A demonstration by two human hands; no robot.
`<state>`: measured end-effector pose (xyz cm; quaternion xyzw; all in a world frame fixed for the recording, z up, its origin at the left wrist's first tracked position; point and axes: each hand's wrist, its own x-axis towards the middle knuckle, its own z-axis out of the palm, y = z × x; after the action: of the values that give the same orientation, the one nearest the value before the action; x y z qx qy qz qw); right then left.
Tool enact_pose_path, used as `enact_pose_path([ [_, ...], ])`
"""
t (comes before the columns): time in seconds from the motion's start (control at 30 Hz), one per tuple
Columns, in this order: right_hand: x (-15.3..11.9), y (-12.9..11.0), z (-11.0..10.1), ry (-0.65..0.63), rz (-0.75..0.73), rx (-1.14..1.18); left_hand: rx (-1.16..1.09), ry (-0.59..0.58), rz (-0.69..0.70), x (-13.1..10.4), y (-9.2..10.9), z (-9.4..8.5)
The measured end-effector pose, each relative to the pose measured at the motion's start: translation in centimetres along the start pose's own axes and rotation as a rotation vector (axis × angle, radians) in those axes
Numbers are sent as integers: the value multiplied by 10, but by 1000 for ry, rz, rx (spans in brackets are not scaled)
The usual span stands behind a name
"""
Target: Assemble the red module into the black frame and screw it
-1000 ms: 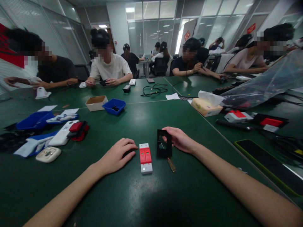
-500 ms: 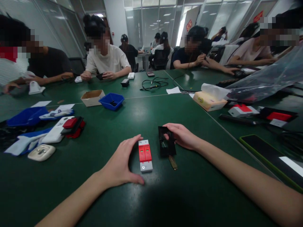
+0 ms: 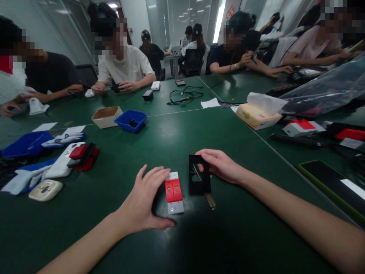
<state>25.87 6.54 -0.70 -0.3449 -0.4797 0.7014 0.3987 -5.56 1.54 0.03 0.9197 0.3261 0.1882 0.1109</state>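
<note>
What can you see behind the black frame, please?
Through the opening in the black frame show a thin shaft and a fingertip of the right hand; a brownish handle protrudes below. The rest is covered.

The place looked like an office or meeting room serving as a shared workroom. Glass partitions [image 3: 164, 26] rose at the back, where a black office chair [image 3: 194, 62] stood by a smaller table [image 3: 174, 57]. Several people [image 3: 127, 66] sat around a broad green table [image 3: 171, 144], some handling small items, amid loose cables [image 3: 185, 98], a blue tray [image 3: 124, 126] and a tissue box [image 3: 253, 118].
</note>
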Motion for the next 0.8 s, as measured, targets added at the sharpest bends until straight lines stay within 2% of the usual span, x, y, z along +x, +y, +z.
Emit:
enact_pose_path([
  [0.2, 0, -2, 3, -11, -7, -45, -34, -48, -33, -1, 0, -2],
  [0.37, -5, -3, 2, -10, -8, -70, -28, -47, -113, -6, 11, -3],
  [0.47, -11, 1, 4, 35, -8, -67, -36, -59, -132, -12, 17, -4],
  [0.63, -22, 9, 11, 191, 5, -65, -103, -5, -222, -22, 21, -4],
  [0.8, -24, 9, 15, 200, 96, -20, -160, -17, -219, -26, 19, -4],
])
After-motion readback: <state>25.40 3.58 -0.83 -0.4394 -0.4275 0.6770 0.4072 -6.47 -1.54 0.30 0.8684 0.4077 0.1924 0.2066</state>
